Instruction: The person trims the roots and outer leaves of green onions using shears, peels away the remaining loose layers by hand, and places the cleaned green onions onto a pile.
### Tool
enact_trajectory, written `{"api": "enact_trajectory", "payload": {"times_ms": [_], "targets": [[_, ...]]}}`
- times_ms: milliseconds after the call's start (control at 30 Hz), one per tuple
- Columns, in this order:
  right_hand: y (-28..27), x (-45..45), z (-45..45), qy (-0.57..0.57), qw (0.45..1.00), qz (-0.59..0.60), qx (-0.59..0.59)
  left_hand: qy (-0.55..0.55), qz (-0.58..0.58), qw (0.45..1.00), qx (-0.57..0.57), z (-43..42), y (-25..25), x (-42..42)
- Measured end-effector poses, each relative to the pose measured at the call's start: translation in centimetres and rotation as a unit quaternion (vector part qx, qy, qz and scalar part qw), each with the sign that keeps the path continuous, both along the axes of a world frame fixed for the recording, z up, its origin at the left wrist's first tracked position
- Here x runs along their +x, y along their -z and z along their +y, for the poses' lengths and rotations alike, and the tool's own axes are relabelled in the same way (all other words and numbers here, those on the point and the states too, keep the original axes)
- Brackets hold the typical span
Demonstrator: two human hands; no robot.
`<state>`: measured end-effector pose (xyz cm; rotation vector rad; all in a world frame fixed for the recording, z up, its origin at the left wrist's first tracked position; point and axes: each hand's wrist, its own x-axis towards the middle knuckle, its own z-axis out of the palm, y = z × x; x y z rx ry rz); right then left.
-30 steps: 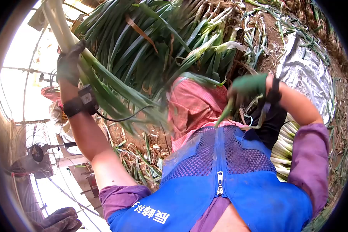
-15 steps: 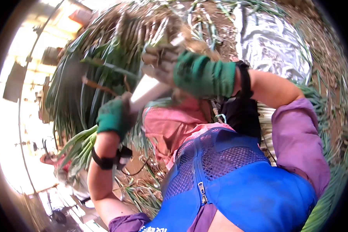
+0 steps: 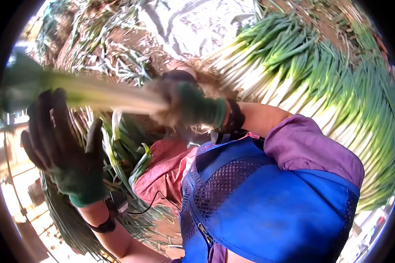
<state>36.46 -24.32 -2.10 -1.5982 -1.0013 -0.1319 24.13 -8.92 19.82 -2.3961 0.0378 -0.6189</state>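
Note:
My left hand (image 3: 66, 144), in a dark glove with a green cuff, has its fingers spread and holds nothing. It is just below a motion-blurred leek stalk (image 3: 114, 93); whether its fingertips touch the stalk is unclear. My right hand (image 3: 184, 103), in a similar glove, is closed around the pale end of this stalk. The stalk's green end points left and is badly smeared. Loose leeks (image 3: 118, 144) lie below the stalk, beside a pink checked cloth (image 3: 162, 171) on my lap.
At the right lies a long row of leeks (image 3: 294, 83), pale ends towards me. A white sheet (image 3: 197, 26) covers ground at the top. Scattered leaves (image 3: 123, 57) lie on the soil at upper left. More dark green leaves (image 3: 70, 219) hang at lower left.
The view has swung right, showing the leek row. My left hand has let go of the white stalk and opened. My right hand now grips a stalk's pale end.

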Motion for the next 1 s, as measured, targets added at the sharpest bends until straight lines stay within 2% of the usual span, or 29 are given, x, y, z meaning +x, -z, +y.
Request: {"api": "enact_trajectory", "payload": {"times_ms": [33, 100, 167, 233, 300, 333, 367, 433, 500, 533, 567, 600, 633, 667, 700, 767, 833, 900, 933, 967, 1000], "targets": [[-0.4, 1.8, -1.6, -0.118, 0.983, 0.140, 0.015, 0.046, -0.042, 0.998, -0.026, 0.0, 0.2, 0.7], [-2.4, 3.8, -5.1, -0.077, 0.934, 0.337, 0.093, 0.071, -0.046, 0.990, -0.113, 0.6, 2.2, 1.2], [-2.1, 6.2, -8.2, 0.051, 0.909, 0.410, 0.062, 0.006, 0.001, 0.989, -0.148, 2.4, 5.0, 0.1], [-0.3, 9.0, -10.1, 0.227, 0.897, 0.376, 0.057, -0.049, 0.053, 0.975, -0.212, 5.1, 9.1, -1.6], [4.2, 12.8, -12.6, 0.291, 0.859, 0.414, 0.079, -0.085, 0.092, 0.945, -0.303, 7.7, 14.3, -4.2], [6.6, 14.5, -13.5, 0.339, 0.829, 0.433, 0.102, -0.135, 0.112, 0.911, -0.374, 7.7, 16.6, -5.4], [9.4, 16.2, -14.4, 0.385, 0.796, 0.451, 0.125, -0.184, 0.133, 0.868, -0.441, 7.8, 19.0, -6.8], [18.1, 20.6, -17.2, 0.400, 0.783, 0.454, 0.141, -0.151, 0.117, 0.726, -0.661, 10.5, 27.4, -10.8], [19.6, 21.7, -19.4, 0.432, 0.686, 0.581, 0.069, -0.203, 0.106, 0.468, -0.854, 8.7, 30.8, -11.9], [19.6, 20.7, -21.0, 0.369, 0.648, 0.661, 0.082, -0.241, 0.115, 0.415, -0.870, 8.2, 32.0, -11.9], [22.4, 22.0, -23.4, 0.282, 0.624, 0.725, 0.069, -0.277, 0.122, 0.359, -0.883, 7.6, 33.3, -11.7], [25.4, 23.2, -25.7, 0.189, 0.597, 0.778, 0.044, -0.270, 0.107, 0.366, -0.884, 6.7, 35.3, -11.7], [25.6, 22.9, -24.4, 0.289, 0.588, 0.755, 0.030, -0.261, 0.145, 0.383, -0.874, 6.3, 36.5, -11.4], [25.8, 22.6, -23.0, 0.385, 0.573, 0.723, 0.013, -0.302, 0.173, 0.327, -0.879, 6.2, 37.9, -10.8], [27.5, 22.7, -22.7, 0.403, 0.594, 0.693, 0.067, -0.339, 0.198, 0.269, -0.879, 5.8, 38.6, -9.6], [30.0, 24.0, -22.6, 0.382, 0.596, 0.705, 0.043, -0.310, 0.350, 0.317, -0.825, 4.7, 39.7, -7.7], [27.9, 23.0, -21.1, 0.334, 0.567, 0.748, 0.084, -0.289, 0.431, 0.350, -0.780, 3.1, 41.5, -7.0], [28.8, 22.9, -20.0, 0.360, 0.568, 0.739, 0.052, -0.287, 0.449, 0.395, -0.748, 0.9, 43.9, -7.3], [29.5, 23.2, -19.9, 0.330, 0.575, 0.748, -0.034, -0.291, 0.443, 0.422, -0.736, -0.1, 44.9, -7.8], [30.7, 22.9, -19.7, 0.313, 0.627, 0.709, -0.082, -0.294, 0.431, 0.446, -0.727, -1.1, 45.6, -8.1], [30.7, 22.4, -19.5, 0.303, 0.606, 0.725, -0.125, -0.298, 0.413, 0.468, -0.722, -2.0, 46.1, -8.4]]}}
